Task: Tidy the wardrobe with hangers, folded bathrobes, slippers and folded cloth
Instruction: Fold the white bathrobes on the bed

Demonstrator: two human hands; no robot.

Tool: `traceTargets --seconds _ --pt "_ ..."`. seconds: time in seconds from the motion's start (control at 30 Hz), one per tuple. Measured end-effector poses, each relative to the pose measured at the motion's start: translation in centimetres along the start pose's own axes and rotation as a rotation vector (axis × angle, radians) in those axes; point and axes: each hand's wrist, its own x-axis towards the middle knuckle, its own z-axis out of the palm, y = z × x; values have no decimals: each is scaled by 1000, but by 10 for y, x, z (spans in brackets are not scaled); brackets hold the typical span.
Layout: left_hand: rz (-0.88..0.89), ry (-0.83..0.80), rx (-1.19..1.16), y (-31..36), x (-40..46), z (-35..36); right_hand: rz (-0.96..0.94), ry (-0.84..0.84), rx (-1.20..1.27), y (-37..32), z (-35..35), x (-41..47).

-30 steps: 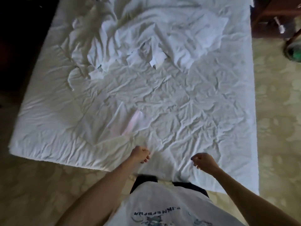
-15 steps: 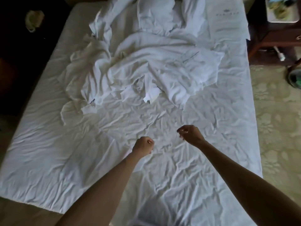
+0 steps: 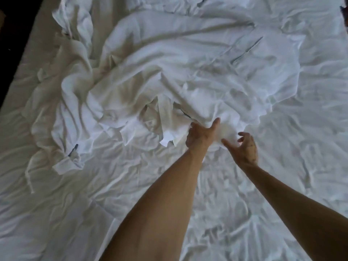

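Note:
A crumpled heap of white bathrobe cloth (image 3: 169,72) lies spread across the far half of the bed. My left hand (image 3: 201,136) is at the heap's near hem, thumb laid on top of the fabric and fingers tucked at its edge, pinching it. Just to the right, my right hand (image 3: 243,147) hovers with its fingers spread and curled, holding nothing, its fingertips close to the same hem. Both forearms reach in from the bottom of the view. No hangers or slippers are in sight.
A wrinkled white bed sheet (image 3: 301,176) covers the mattress under everything. A narrow white strip of cloth (image 3: 30,176) trails from the heap toward the left. The bed's left edge borders dark floor (image 3: 11,34).
I have leaned in over the bed and both hands have travelled forward from the near edge to the heap. The left fist has closed on the hem; the right fist has spread its fingers.

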Motion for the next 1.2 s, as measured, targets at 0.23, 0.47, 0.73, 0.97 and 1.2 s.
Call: traceTargets --seconds 0.23,0.47,0.73,0.97,1.2 --pt "137 48 171 -1 65 76 -141 -76 119 48 57 49" --pt "165 -60 323 -7 62 67 -242 -116 185 52 55 65" --pt "155 -84 513 -89 -35 95 -351 -278 -21 78 20 8" --pt "55 -224 466 -194 -139 130 -312 -208 -56 170 10 -143" --pt "-108 -376 473 -331 -274 162 -191 -442 -205 277 -13 -306"
